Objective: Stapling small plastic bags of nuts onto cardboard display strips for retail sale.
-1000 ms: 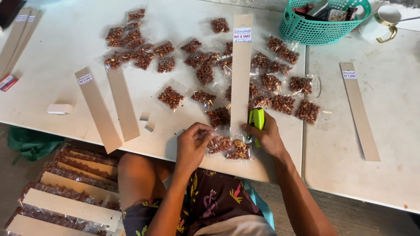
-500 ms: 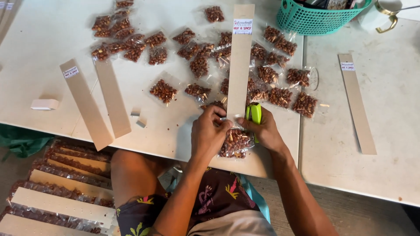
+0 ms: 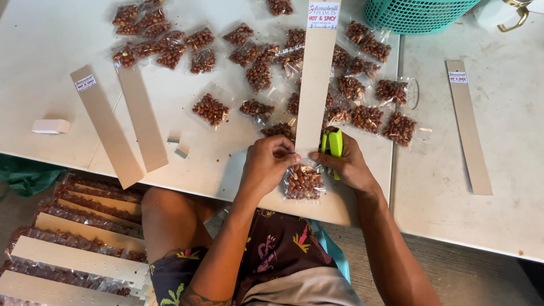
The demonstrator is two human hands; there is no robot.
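Note:
A long cardboard strip [image 3: 315, 79] with a label at its far end lies on the white table [image 3: 68, 34], running away from me. My left hand [image 3: 266, 164] pinches a clear packet of peanuts [image 3: 304, 181] against the strip's near end. My right hand [image 3: 345, 164] grips a lime-green stapler [image 3: 333, 144] just right of the strip's end. Several more peanut packets [image 3: 255, 62] lie scattered on both sides of the strip.
Two cardboard strips [image 3: 122, 122] lie at left, another strip [image 3: 468, 124] at right. A teal basket [image 3: 419, 12] stands at the back. A small white box [image 3: 51, 126] sits near the left edge. Finished strips with packets [image 3: 68, 249] are stacked on the floor at left.
My view has shifted so the table sits higher in frame. Both hands stay at the strip's near end; one packet remains under them where two were bunched a second ago.

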